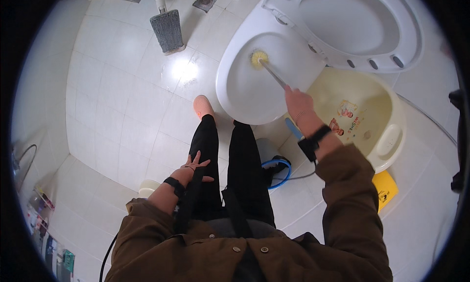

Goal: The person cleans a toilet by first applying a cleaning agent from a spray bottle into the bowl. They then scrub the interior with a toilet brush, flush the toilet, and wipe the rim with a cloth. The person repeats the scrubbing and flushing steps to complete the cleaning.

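Observation:
My right hand (299,104) is closed around the handle of a toilet brush (273,73). The brush's yellow bristle head (259,59) rests inside the white toilet bowl (249,93), at its drain. Behind the bowl, the toilet seat and lid (405,28) are raised. My left hand (196,164) lies on my black-trousered left thigh, fingers spread, holding nothing. Both wrists wear black bands.
A cream baby bathtub (396,109) stands right of the toilet. Near my right leg is a bin with a blue rim (290,172). A grey flat mop (167,28) and a floor drain (205,2) are at the upper left. A yellow object (385,190) lies beside the tub.

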`<act>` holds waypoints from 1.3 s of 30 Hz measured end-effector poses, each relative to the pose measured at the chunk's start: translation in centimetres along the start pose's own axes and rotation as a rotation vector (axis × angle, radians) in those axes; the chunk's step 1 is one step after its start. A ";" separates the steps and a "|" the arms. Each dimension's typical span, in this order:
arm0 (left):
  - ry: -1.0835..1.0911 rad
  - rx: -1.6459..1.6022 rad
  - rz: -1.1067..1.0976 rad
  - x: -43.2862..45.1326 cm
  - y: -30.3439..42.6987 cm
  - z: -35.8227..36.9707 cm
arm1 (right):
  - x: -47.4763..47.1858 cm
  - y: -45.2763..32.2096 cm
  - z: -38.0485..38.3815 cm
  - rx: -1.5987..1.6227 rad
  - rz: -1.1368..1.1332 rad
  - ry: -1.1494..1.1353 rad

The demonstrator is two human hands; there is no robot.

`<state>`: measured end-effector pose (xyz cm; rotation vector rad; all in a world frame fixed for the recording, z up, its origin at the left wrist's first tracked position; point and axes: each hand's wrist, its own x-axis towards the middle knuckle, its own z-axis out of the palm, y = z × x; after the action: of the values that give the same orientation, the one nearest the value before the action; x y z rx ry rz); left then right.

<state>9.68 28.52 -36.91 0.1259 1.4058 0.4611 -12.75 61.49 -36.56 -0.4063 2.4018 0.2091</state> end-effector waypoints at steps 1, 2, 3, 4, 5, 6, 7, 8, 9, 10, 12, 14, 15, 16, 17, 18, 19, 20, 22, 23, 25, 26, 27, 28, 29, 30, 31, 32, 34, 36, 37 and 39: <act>0.008 -0.013 0.005 -0.3 0.0 0.0 | 2.0 -1.2 0.0 -0.001 0.040 -0.041; 0.013 -0.022 0.014 -0.5 0.1 0.0 | 3.4 -2.6 0.1 0.010 0.086 -0.053; 0.013 -0.020 0.017 -0.7 0.2 -0.1 | 4.0 -3.9 0.2 0.016 0.098 -0.057; 0.026 -0.027 0.032 -0.9 0.5 -0.2 | 4.6 -5.3 0.3 0.029 0.129 -0.063; 0.013 -0.029 0.014 -1.0 0.7 -0.4 | 5.0 -6.7 0.4 0.054 0.174 -0.078; 0.007 -0.039 0.011 -1.0 1.0 -0.6 | 4.9 -7.9 0.6 0.173 0.252 -0.076; -0.019 -0.012 -0.010 -0.9 1.2 -1.0 | 5.0 -8.8 0.8 0.301 0.346 -0.074; -0.023 -0.026 -0.008 -0.9 1.4 -1.3 | 5.2 -9.4 1.0 0.428 0.441 -0.061; -0.050 -0.011 -0.029 -0.8 1.5 -1.6 | 5.2 -9.9 1.3 0.619 0.567 -0.086; -0.079 0.003 -0.051 -0.7 1.5 -1.8 | 5.2 -10.1 1.8 0.629 0.600 -0.149; -0.077 -0.012 -0.036 -0.6 1.4 -2.1 | 5.1 -10.4 3.0 0.680 0.604 -0.156; -0.058 -0.008 -0.023 -0.5 1.1 -2.3 | 4.7 -10.8 4.3 0.843 0.542 0.088; -0.043 0.001 -0.019 -0.6 0.9 -2.2 | 4.9 -10.7 4.7 0.923 0.543 0.150; -0.026 0.022 -0.007 -0.6 0.8 -2.2 | 4.9 -10.7 5.1 1.346 0.578 0.145; -0.029 0.014 0.003 -0.6 0.6 -2.1 | 4.8 -10.6 5.4 1.793 0.607 0.038; -0.024 0.023 0.021 -0.7 0.5 -2.1 | 4.8 -10.5 5.5 2.216 0.724 -0.066; -0.012 0.033 0.041 -0.7 0.3 -2.1 | 4.8 -10.4 5.6 2.561 0.770 -0.156; -0.018 0.017 0.024 -0.8 0.2 -2.2 | 4.8 -10.3 5.6 2.863 0.777 -0.202; -0.035 -0.002 -0.011 -0.9 0.2 -2.3 | 4.8 -10.2 5.8 3.140 0.731 -0.211; -0.047 0.011 0.012 -1.0 0.1 -2.5 | 4.8 -10.2 6.0 3.201 0.711 -0.211; -0.078 0.097 0.040 -1.1 0.1 -2.8 | 4.9 -10.0 6.7 3.119 0.735 -0.185; -0.078 0.034 0.014 -1.2 0.1 -3.0 | 4.9 -9.7 7.1 2.952 0.769 -0.153; -0.082 0.004 -0.022 -1.2 0.1 -3.1 | 4.8 -9.2 7.5 2.755 0.683 -0.110; -0.111 -0.017 -0.059 -1.3 0.1 -3.1 | 4.7 -8.4 7.7 2.152 0.654 -0.112; -0.084 0.019 -0.021 -1.3 0.0 -3.1 | 4.6 -7.6 7.8 1.557 0.606 -0.111; -0.084 0.063 0.011 -1.3 0.0 -3.1 | 4.4 -6.1 7.6 1.071 0.497 -0.128; -0.088 0.107 0.041 -1.4 -0.1 -3.0 | 4.2 -4.8 7.3 0.571 0.430 -0.124; -0.066 0.068 0.021 -1.4 -0.2 -2.9 | 3.7 -2.8 6.5 0.150 0.388 -0.191; -0.024 -0.016 -0.028 -1.5 -0.4 -2.6 | 3.1 0.2 4.6 0.017 0.406 -0.108; 0.020 -0.022 0.006 -1.6 -0.6 -2.4 | 3.3 2.0 3.6 0.017 0.379 -0.176; 0.029 -0.011 0.021 -1.6 -0.7 -2.3 | 3.5 2.3 3.5 0.016 0.343 -0.135; 0.041 -0.027 0.035 -1.6 -0.7 -2.1 | 4.0 1.4 4.2 0.095 0.375 -0.266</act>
<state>7.66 26.89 -36.04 0.1195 1.4383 0.5139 -13.56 62.95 -42.27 0.1145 2.1943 0.2946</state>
